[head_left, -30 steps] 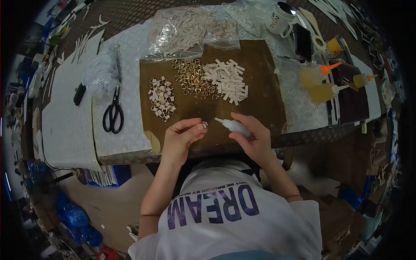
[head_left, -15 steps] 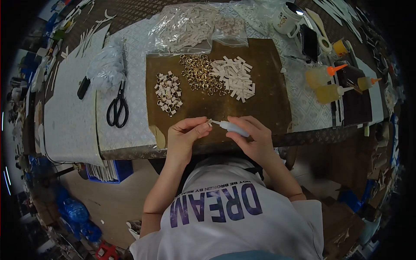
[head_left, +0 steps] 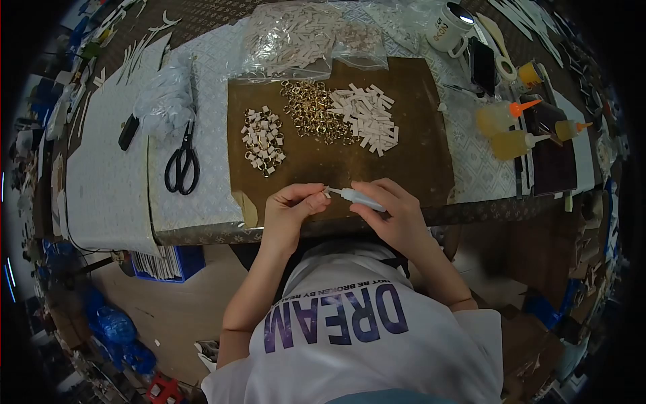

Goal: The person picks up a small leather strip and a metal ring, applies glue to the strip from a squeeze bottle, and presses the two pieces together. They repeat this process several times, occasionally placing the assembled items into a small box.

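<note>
Leftmost, scissors (head_left: 182, 167) are seen on the bench (head_left: 202, 209). A small white piece (head_left: 326, 193) is pinched in the left hand (head_left: 296, 210); just beside it, the nozzle of a bottle (head_left: 362, 199) is held, gripped by the right hand (head_left: 396, 212).

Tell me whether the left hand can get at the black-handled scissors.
Probably yes: nothing tall stands between the left hand and the black-handled scissors, though it holds a small pale piece.

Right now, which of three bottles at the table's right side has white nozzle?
The bottle nearest the table's front edge; both other bottles there have orange nozzles.
</note>
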`<state>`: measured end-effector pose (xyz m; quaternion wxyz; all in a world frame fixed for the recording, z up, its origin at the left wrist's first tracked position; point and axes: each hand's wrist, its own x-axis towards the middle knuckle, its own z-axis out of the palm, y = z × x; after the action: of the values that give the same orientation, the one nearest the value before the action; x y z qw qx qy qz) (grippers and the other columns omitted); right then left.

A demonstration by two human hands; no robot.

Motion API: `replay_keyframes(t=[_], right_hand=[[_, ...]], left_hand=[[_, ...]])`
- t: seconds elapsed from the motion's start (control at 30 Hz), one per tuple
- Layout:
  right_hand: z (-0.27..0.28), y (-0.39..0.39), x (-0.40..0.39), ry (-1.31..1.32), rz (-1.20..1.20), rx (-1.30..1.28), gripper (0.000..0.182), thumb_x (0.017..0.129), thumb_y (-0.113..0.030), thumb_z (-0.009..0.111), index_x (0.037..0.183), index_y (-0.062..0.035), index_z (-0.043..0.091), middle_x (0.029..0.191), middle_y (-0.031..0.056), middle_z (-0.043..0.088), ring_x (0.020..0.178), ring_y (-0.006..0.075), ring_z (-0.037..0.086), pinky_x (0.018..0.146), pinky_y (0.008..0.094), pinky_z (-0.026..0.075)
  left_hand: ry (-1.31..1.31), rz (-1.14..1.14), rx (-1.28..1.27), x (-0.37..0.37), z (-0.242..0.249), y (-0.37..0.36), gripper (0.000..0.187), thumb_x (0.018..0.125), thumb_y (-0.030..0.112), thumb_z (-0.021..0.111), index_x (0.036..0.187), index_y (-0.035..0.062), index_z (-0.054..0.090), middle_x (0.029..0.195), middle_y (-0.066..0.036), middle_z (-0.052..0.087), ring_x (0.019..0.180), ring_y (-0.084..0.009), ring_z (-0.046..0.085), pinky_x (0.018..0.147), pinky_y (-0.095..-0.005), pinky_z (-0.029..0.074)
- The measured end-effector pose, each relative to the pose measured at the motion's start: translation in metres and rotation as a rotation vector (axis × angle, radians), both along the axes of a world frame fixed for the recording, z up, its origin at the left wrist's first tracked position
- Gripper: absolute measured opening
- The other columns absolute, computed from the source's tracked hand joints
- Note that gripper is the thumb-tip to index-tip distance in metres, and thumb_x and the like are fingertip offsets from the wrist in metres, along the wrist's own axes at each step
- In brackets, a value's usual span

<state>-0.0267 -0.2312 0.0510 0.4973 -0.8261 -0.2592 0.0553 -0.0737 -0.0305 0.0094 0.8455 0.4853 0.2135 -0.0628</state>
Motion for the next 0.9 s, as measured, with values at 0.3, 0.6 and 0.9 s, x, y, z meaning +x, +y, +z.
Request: replay_keyframes(t=[0.3,0.6,0.9], right_hand=[[-0.006,-0.006,0.003,0.398,-0.066,0.255,0.026,0.083,-0.006,0.066,0.108,-0.0007,0.063,0.092,0.005,0.059,0.08,0.0096,0.056,0.067,0.0222,0.045],[-0.018,-0.005,0.007,0.436,-0.159,0.53,0.038,0.085,-0.003,0.063,0.122,0.0002,0.052,0.107,0.0046,0.059,0.097,0.011,0.056,0.086,0.0227,0.044],[-0.045,-0.034,0.029,0.329,-0.331,0.543,0.03,0.093,-0.006,0.054,0.121,-0.001,0.046,0.116,0.0112,0.058,0.104,0.0142,0.055,0.093,0.0278,0.043]], left_hand=[[0.098,0.041,-0.301,0.0,-0.008,0.005,0.02,0.084,0.003,0.065,0.104,-0.0005,0.064,0.095,-0.011,0.067,0.084,-0.0176,0.067,0.075,-0.0248,0.056],[0.048,0.013,-0.264,0.002,-0.002,0.005,0.019,0.083,0.004,0.068,0.101,0.0008,0.064,0.093,-0.01,0.068,0.082,-0.0153,0.066,0.074,-0.0241,0.055],[0.055,-0.011,-0.207,0.003,-0.001,0.007,0.02,0.081,0.005,0.07,0.099,0.001,0.065,0.089,-0.008,0.068,0.079,-0.0144,0.066,0.072,-0.0244,0.054]])
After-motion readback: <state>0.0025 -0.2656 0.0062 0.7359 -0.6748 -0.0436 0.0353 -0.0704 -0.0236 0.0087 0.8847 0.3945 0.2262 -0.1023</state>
